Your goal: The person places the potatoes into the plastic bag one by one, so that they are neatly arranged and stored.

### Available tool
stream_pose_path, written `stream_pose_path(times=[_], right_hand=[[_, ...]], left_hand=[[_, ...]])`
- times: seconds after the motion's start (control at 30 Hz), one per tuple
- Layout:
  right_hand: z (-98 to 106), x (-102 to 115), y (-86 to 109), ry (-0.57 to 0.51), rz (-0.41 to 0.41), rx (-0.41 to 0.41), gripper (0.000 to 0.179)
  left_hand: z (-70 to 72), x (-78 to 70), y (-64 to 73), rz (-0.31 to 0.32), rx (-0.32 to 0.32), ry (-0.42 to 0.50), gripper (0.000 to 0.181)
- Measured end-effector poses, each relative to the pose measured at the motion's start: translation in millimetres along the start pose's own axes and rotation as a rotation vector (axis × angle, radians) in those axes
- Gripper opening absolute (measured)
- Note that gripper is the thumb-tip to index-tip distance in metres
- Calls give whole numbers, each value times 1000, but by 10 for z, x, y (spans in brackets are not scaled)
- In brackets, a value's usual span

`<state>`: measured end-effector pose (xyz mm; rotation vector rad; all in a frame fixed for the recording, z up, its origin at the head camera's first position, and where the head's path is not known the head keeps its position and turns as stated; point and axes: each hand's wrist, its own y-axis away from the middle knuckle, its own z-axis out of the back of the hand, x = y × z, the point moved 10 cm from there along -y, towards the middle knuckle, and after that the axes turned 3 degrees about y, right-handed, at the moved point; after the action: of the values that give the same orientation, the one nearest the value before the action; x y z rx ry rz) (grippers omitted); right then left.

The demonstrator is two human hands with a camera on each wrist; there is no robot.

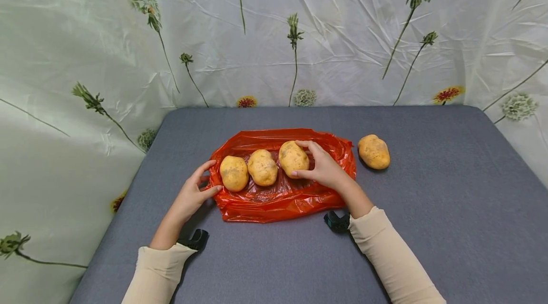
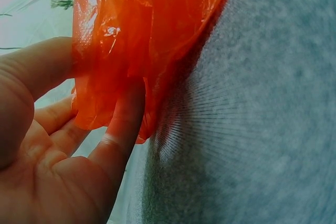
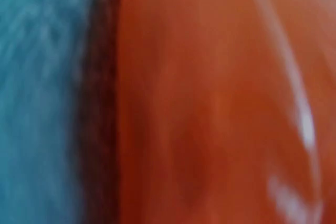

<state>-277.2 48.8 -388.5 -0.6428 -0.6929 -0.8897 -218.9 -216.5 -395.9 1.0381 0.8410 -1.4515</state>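
A red plastic bag (image 1: 265,211) lies spread open with three potatoes in a row on it. My right hand (image 1: 327,168) grips the rightmost potato (image 1: 292,157), thumb on its near side and fingers on its far side. Just left of it are a middle potato (image 1: 263,168) and a left potato (image 1: 233,173). My left hand (image 1: 192,198) holds the bag's left end; in the left wrist view its fingers (image 2: 123,121) reach in at the red plastic (image 2: 136,30). Blurred red plastic (image 3: 210,103) fills most of the right wrist view, hiding the right hand there.
One more potato (image 1: 374,152) lies on the grey table (image 1: 445,209), right of the bag. A flower-patterned curtain (image 1: 342,56) hangs behind the table and along its left side. Black wrist cameras sit under both wrists.
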Motion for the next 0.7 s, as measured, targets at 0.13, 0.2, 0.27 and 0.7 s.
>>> stream_pose_path(times=[0.13,0.2,0.27,0.7], right_hand=[[-88,-25,-27,-58,-22,33,74],[-99,14,-31,-102,-33,46,73],[-102,55,-31,-133,-39,55,72],[-225,-117,-33,-97,-97,138,73]], left_hand=[[0,1,1,0,0,0,64],[0,-2,2,1,1,-2,65],[2,5,2,3,2,-2,65],[37,301,-99,6,-2,6,69]])
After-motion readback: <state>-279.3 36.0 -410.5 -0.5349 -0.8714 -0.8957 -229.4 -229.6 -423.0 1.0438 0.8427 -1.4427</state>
